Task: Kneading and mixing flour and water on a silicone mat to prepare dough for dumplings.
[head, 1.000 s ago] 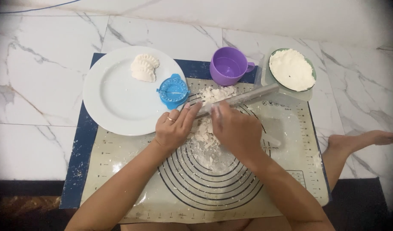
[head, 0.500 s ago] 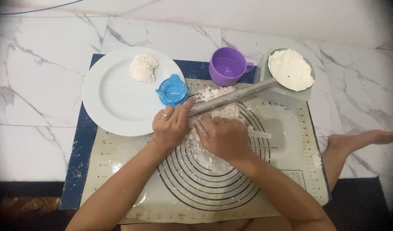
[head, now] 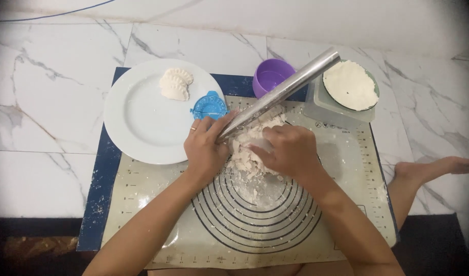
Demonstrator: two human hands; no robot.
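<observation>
While the left hand (head: 206, 148) is gripping the near end of the steel rolling pin (head: 280, 94), which is slanting toward two o'clock, the right hand (head: 288, 151) is closing its fingers on crumbly dough (head: 247, 148) lying at the mat's (head: 142, 204) centre.

We're at home, cooking on a marble floor (head: 50, 102): baking mat (head: 142, 204) under our hands, plate (head: 137, 122) and bowl (head: 349, 84) beyond them.

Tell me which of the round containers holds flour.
The green-rimmed bowl at far right, heaped white. The purple cup beside it looks empty, and the white plate carries dumplings.
</observation>
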